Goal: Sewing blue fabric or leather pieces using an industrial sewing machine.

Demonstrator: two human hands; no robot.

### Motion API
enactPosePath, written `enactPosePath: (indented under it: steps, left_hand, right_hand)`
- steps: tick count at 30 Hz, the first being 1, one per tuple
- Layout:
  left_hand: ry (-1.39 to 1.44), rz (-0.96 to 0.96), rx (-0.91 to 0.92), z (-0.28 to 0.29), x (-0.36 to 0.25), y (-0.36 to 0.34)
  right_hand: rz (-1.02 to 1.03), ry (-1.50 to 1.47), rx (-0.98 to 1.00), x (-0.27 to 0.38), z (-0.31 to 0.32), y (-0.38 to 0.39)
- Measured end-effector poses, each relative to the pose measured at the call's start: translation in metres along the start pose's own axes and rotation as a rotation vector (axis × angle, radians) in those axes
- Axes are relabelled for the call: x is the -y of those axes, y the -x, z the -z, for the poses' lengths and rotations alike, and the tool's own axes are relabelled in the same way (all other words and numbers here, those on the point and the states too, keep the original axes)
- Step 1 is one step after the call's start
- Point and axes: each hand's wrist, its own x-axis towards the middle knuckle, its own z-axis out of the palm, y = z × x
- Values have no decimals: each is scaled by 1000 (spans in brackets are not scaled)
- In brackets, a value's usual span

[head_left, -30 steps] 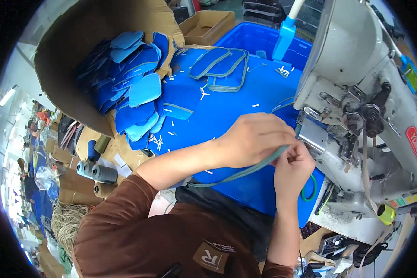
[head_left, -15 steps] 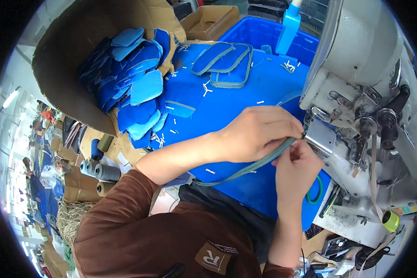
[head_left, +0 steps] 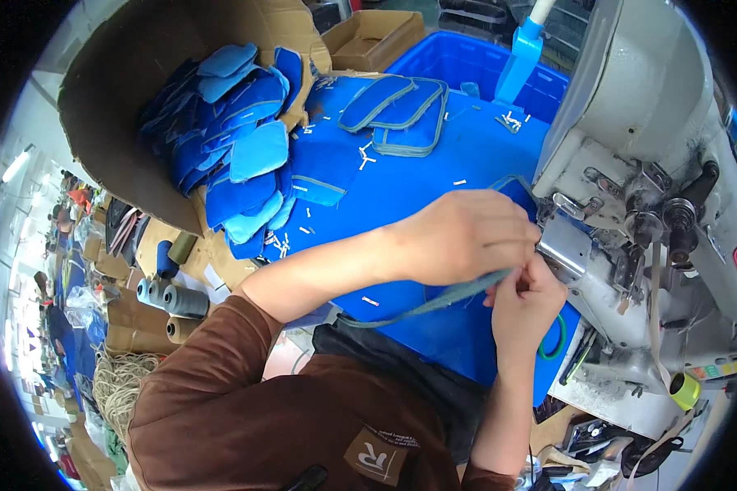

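Note:
My left hand (head_left: 467,237) reaches across to the metal plate of a sewing machine (head_left: 563,245), its fingers bent and pressed together. What they grip is hidden beneath them. Just below, my right hand (head_left: 531,309) is closed in a pinch near the upper end of a grey-green binding strip (head_left: 434,305). That strip sags leftward to the front edge of the blue tabletop (head_left: 401,204). Behind my left hand, part of a blue fabric piece with grey edging (head_left: 516,188) shows beside the machine.
A cardboard box (head_left: 98,106) on its side spills blue fabric pieces (head_left: 250,155). Several edged pieces (head_left: 409,114) lie at the back, before a blue crate (head_left: 458,57). Thread cones (head_left: 184,301) stand left. A green ring (head_left: 555,340) lies right of my wrist; white scraps (head_left: 512,123) dot the tabletop.
The left fingers have closed down over the work at the plate. The right hand has dropped slightly, and the binding strip hangs flatter. More of the edged blue piece shows behind the left hand.

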Motion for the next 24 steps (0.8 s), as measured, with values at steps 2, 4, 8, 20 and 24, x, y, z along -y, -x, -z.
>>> enactPosePath:
  steps: [2,4,8,20,24]
  left_hand:
    - [-28,-97,-80,-2,-8,2]
    - [-7,-68,-121,-4,-12,2]
    - [38,46,-129,-8,-11,6]
    - [137,234,-126,-17,-16,5]
    - [166,249,-169,-19,-13,10]
  right_hand:
    - [0,-36,-14,-3,5,1]
    - [2,-74,5,2,8,1]
    - [-16,-150,36,3,11,-2]
    - [-110,-131,-25,18,22,-8]
    - [-149,-143,-7,22,21,-3]
